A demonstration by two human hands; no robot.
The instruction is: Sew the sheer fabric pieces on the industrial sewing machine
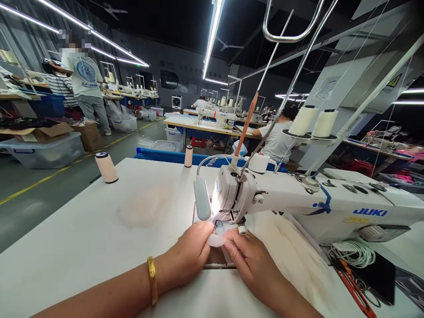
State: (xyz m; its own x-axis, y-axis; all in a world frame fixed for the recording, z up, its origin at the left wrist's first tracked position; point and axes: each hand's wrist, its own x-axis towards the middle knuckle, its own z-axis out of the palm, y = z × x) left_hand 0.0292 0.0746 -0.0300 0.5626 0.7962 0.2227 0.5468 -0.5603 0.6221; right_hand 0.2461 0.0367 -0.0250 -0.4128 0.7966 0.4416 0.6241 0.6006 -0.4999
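Observation:
Both of my hands meet just in front of the needle of a white JUKI sewing machine [331,205]. My left hand [192,251], with a gold bangle on the wrist, pinches a small white fabric piece [216,240] from the left. My right hand [248,260] holds the same piece from the right, fingertips touching it. The piece lies at the presser foot, lit by the machine's small lamp [202,203]. The needle itself is hidden behind my fingers.
A white table [82,238] carries a thread cone [106,167] far left and a thin spool [188,156] at the back. Cream fabric [291,247] lies under the machine arm. Red-handled scissors [354,287] and coiled cord [354,251] sit right. Other people work at far tables.

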